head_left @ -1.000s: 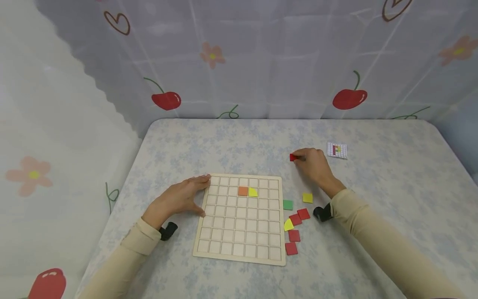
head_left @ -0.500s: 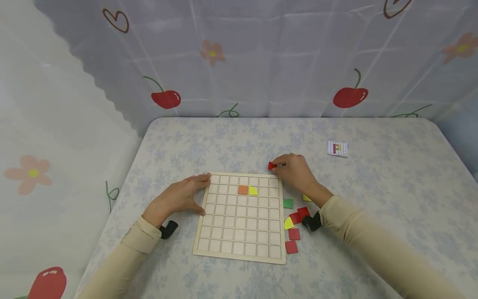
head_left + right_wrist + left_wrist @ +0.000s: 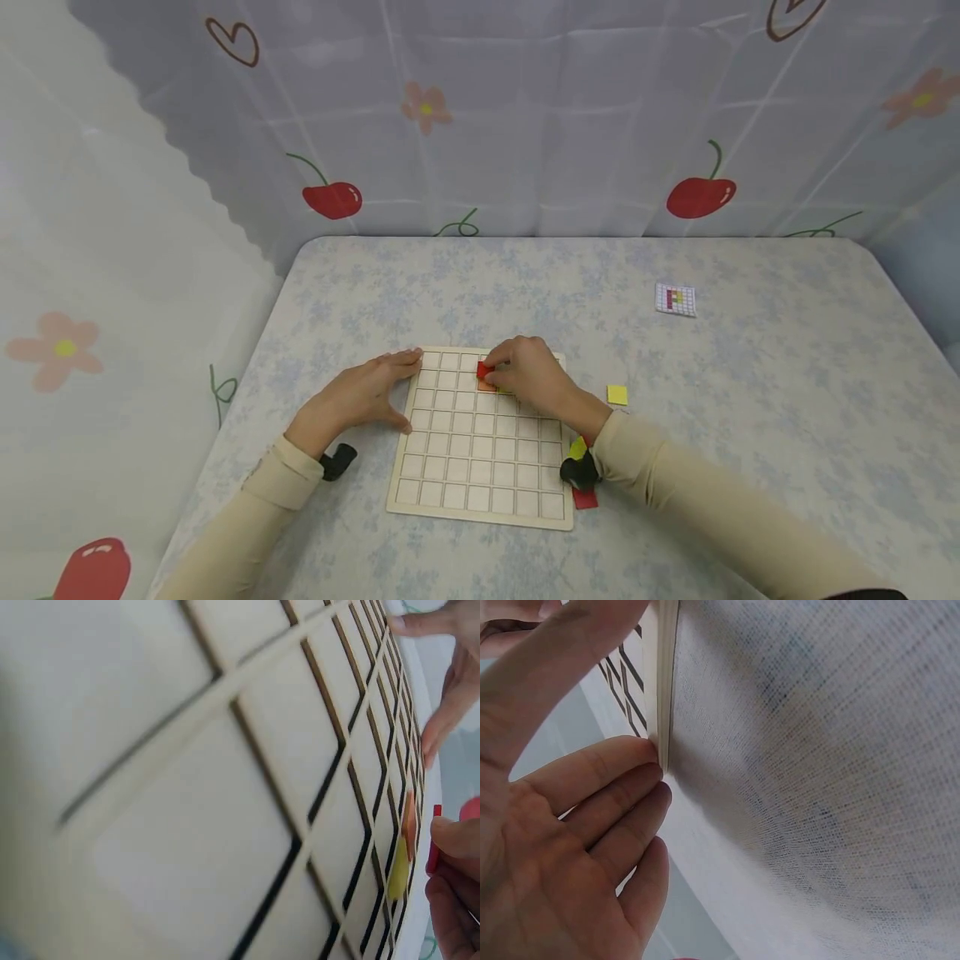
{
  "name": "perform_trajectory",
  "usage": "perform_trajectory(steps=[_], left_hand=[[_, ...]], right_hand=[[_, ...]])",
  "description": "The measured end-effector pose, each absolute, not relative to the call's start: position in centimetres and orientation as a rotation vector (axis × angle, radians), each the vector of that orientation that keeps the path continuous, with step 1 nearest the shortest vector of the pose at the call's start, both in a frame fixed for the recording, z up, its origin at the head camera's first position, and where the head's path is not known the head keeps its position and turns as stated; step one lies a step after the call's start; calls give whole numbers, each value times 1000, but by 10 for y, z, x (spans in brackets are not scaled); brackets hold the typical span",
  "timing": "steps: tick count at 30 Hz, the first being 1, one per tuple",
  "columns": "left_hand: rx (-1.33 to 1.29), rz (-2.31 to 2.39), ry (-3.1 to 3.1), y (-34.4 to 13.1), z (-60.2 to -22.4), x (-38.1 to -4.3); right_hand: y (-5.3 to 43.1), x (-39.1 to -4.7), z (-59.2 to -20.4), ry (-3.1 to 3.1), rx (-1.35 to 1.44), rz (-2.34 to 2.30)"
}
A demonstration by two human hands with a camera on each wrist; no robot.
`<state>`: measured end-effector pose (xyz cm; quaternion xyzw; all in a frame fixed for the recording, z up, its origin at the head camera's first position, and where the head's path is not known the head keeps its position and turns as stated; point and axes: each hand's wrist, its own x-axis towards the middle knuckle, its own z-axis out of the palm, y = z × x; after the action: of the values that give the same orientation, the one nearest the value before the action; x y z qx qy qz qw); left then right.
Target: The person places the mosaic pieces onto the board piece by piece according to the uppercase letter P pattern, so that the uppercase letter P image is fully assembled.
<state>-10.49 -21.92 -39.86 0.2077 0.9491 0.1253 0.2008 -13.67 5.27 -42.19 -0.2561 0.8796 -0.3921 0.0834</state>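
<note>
A pale wooden grid board (image 3: 480, 450) lies flat on the table. My left hand (image 3: 363, 393) rests at its left edge, fingers straight; in the left wrist view the fingertips touch the board's side. My right hand (image 3: 532, 375) pinches a red square tile (image 3: 482, 369) between thumb and fingers over the board's upper rows. Just below that tile an orange tile (image 3: 487, 386) sits in a cell. Beside it is a yellow quarter-round tile (image 3: 399, 871), largely hidden by my right hand in the head view but plain in the right wrist view.
Right of the board lie a yellow square tile (image 3: 617, 395), a yellow quarter-round tile (image 3: 577, 448) and a red tile (image 3: 586, 498). My right wrist and its black camera cover others there. A small pattern card (image 3: 676, 300) lies farther back.
My right hand has carried the red tile leftward and nearer, from beyond the board's right side to over its upper rows. The left hand has stayed at the left edge.
</note>
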Motion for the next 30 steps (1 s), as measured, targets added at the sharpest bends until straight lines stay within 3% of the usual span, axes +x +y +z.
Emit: perform_trajectory(steps=[13, 24, 30], left_hand=[[577, 376, 2649, -221, -399, -105], [569, 374, 2649, -222, -401, -105], [578, 369, 2653, -221, -401, -105]], right_hand=[[23, -129, -427, 2669, -919, -997], [27, -126, -424, 2683, -1203, -787], [34, -120, -417, 2664, -1172, -780]])
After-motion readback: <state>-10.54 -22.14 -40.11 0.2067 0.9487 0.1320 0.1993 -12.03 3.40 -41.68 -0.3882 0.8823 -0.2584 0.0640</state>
